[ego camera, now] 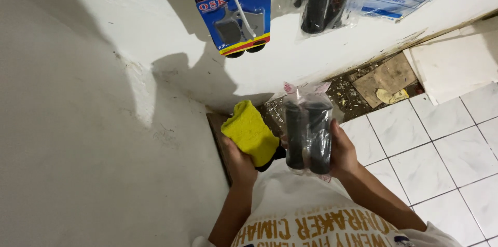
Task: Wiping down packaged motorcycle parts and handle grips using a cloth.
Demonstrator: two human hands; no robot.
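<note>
a: item one, left of centre: left hand (239,163) closed around a yellow cloth (250,132).

b: item two, to its right: right hand (342,153) wrapped around a clear packet of black grips (308,134), held before the chest; long axis running near to far, sealed end toward the white wall (104,122).

a: risk?

b: the plastic is probably slick; a loose hold could drop it onto the tiled floor (441,138).

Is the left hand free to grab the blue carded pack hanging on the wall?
Probably not: the left hand already grips a yellow cloth, and the blue carded pack hangs well above it, though nothing blocks the path.
</note>
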